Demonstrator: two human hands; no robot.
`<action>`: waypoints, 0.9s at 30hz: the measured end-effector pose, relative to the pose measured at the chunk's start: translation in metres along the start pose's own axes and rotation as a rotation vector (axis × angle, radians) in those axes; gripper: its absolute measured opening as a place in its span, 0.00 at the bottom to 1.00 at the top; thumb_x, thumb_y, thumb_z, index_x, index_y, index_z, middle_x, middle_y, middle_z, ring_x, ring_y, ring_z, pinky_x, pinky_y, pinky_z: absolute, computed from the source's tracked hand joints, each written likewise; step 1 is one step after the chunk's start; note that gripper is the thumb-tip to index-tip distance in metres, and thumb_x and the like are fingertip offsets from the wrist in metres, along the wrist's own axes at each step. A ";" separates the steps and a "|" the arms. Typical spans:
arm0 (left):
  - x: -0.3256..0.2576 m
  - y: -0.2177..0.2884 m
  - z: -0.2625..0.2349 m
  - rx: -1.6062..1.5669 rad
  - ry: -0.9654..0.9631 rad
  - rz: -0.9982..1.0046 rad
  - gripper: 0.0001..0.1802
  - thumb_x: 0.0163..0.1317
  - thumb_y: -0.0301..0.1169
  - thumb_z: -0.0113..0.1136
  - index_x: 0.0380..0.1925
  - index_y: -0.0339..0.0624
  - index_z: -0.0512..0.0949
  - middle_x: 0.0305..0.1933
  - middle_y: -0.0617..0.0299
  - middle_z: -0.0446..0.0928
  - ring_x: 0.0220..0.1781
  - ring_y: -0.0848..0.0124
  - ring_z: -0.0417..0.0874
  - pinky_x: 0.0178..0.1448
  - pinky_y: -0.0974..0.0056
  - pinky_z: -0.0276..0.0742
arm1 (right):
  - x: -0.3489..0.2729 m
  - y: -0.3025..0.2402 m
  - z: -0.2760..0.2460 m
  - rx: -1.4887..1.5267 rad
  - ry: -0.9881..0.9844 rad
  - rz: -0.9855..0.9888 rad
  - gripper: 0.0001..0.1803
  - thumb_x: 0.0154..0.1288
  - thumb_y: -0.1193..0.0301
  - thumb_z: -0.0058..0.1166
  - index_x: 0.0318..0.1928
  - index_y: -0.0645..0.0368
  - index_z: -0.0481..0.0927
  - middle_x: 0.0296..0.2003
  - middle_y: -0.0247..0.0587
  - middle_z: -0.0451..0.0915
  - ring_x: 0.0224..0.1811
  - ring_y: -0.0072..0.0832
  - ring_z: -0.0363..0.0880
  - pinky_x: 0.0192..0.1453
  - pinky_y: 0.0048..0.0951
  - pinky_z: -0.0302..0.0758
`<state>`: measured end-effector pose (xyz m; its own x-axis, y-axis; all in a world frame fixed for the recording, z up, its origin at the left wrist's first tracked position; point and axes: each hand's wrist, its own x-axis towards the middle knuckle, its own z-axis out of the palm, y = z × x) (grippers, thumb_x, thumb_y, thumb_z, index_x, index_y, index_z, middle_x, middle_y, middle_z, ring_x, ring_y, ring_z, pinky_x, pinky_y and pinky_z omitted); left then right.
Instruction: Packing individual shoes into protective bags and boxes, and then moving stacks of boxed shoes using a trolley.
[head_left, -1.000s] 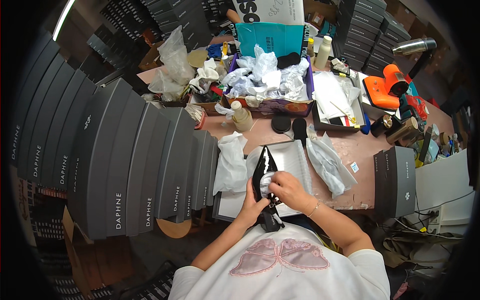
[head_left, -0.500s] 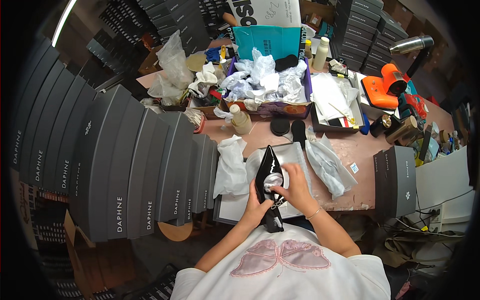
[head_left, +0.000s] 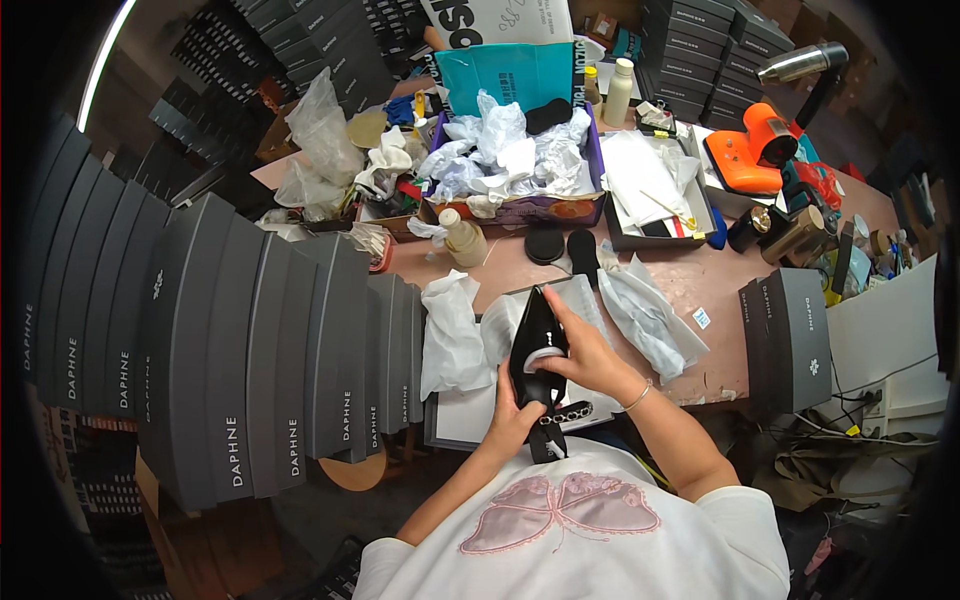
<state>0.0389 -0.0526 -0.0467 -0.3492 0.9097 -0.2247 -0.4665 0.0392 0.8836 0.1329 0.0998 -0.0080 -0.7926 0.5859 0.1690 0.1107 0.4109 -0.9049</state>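
A glossy black pointed-toe shoe (head_left: 540,325) is held in both hands over an open dark grey shoebox with a white lining (head_left: 462,418), its toe pointing away from the person's body. The left hand (head_left: 516,410) is curled around the left side of the shoe toward its heel end, thumb on the near part. The right hand (head_left: 588,352) is partly closed along the right side, its fingers reaching toward the toe and its thumb at a wad of white stuffing (head_left: 545,357) in the shoe's opening. A black-and-metallic chain strap (head_left: 572,412) hangs out to the right, below the right hand. On the pink tabletop (head_left: 690,270), crumpled white tissue paper (head_left: 450,335) lies left of the shoe, and a long, folded sheet of pale wrapping paper (head_left: 650,320) lies to the right.
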 end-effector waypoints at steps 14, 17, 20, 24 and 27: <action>0.052 0.006 -0.069 -0.953 0.016 -0.431 0.26 0.61 0.37 0.57 0.58 0.41 0.68 0.35 0.55 0.73 0.29 0.70 0.71 0.31 0.69 0.75 | -0.043 -0.005 -0.013 0.436 -0.405 0.254 0.50 0.53 0.68 0.68 0.71 0.53 0.51 0.63 0.50 0.65 0.56 0.34 0.73 0.55 0.30 0.73; 0.056 0.006 -0.067 -1.100 -0.182 -0.397 0.35 0.59 0.36 0.61 0.65 0.43 0.59 0.38 0.53 0.72 0.30 0.71 0.72 0.31 0.69 0.78 | -0.066 -0.023 0.031 0.318 -0.296 0.219 0.43 0.49 0.62 0.71 0.64 0.59 0.63 0.52 0.43 0.74 0.46 0.28 0.77 0.48 0.28 0.75; 0.053 0.011 -0.061 -1.127 -0.344 -0.407 0.48 0.53 0.37 0.68 0.69 0.43 0.50 0.41 0.51 0.73 0.29 0.72 0.72 0.32 0.71 0.79 | -0.065 -0.035 0.034 0.240 -0.280 0.157 0.39 0.49 0.62 0.71 0.59 0.60 0.66 0.46 0.43 0.76 0.42 0.29 0.78 0.46 0.29 0.76; 0.051 0.012 -0.055 -1.049 -0.498 -0.342 0.55 0.50 0.38 0.72 0.70 0.41 0.45 0.43 0.50 0.73 0.29 0.74 0.72 0.31 0.72 0.78 | -0.070 -0.037 0.032 0.172 -0.290 0.106 0.38 0.49 0.61 0.71 0.57 0.61 0.67 0.44 0.44 0.75 0.41 0.31 0.78 0.45 0.30 0.77; 0.052 0.012 -0.052 -1.072 -0.548 -0.349 0.55 0.50 0.37 0.72 0.70 0.42 0.45 0.43 0.49 0.73 0.28 0.74 0.72 0.31 0.73 0.77 | -0.073 -0.037 0.035 0.184 -0.287 0.100 0.38 0.48 0.61 0.71 0.58 0.60 0.66 0.44 0.45 0.75 0.41 0.32 0.78 0.45 0.30 0.77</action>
<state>-0.0269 -0.0266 -0.0690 0.1897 0.9807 0.0480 -0.9813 0.1910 -0.0249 0.1661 0.0173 -0.0008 -0.9224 0.3860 -0.0165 0.1070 0.2140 -0.9710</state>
